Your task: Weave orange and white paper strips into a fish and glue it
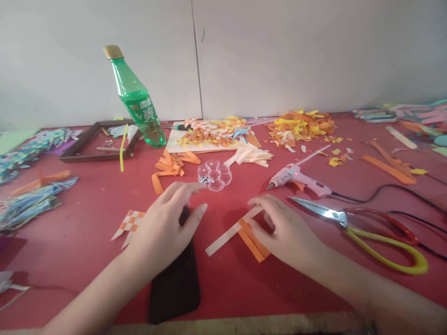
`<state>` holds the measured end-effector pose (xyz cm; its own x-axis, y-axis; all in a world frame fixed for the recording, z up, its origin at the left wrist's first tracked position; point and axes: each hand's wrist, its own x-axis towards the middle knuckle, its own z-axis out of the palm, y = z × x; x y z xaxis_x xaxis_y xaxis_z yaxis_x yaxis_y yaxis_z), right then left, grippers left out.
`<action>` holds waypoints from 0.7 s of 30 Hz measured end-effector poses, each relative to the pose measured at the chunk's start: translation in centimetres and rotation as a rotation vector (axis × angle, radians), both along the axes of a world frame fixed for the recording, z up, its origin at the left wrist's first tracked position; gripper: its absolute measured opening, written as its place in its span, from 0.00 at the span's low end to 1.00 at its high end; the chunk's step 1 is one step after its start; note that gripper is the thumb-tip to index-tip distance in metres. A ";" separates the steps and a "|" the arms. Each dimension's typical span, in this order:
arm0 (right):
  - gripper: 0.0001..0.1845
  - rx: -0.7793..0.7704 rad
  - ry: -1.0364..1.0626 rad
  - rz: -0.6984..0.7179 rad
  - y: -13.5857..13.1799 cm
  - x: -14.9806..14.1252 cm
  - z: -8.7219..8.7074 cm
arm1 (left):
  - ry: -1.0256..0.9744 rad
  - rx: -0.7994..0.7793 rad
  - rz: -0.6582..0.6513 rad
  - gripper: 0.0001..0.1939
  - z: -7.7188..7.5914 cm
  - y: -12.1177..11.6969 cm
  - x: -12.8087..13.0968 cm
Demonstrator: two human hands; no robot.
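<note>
My right hand point(277, 223) pinches a white paper strip point(223, 238) together with folded orange paper strips point(252, 242), low over the red table. The white strip crosses the orange ones at an angle. My left hand point(171, 218) holds nothing; its thumb and fingers are apart. It hovers above a black phone point(176, 288), covering part of it. Beside that hand lies a woven orange-and-white checkered paper piece point(131, 222), partly hidden by the wrist. Beyond both hands sit a clear flower-shaped tray point(220, 176), orange strips point(171, 163) and white strips point(253, 154).
To the right lie a pink glue gun point(300, 179) with its cable and large scissors point(384, 242) with blades apart. A green bottle point(139, 102) stands by a dark frame point(80, 149). Yellow and orange paper pieces point(303, 125) are heaped near the wall.
</note>
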<state>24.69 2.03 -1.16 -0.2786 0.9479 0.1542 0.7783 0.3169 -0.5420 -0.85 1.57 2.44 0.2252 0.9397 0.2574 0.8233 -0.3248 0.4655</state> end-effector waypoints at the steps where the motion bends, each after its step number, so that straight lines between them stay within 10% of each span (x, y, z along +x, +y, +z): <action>1: 0.14 0.135 -0.097 0.003 0.0 0.1 -0.2 | 0.194 0.050 0.030 0.17 0.2 -0.5 -0.2; 6: 0.11 0.502 -0.123 0.109 0.4 0.5 0.3 | 0.625 0.084 0.089 0.26 -0.2 -2.9 -0.3; 13: 0.12 0.378 -0.011 0.633 0.7 0.2 0.5 | 0.766 -0.066 0.237 0.18 -0.8 -2.0 1.8; 21: 0.11 0.369 -0.053 0.590 0.5 0.2 -0.6 | 0.754 -0.036 0.277 0.10 -0.7 -1.2 2.5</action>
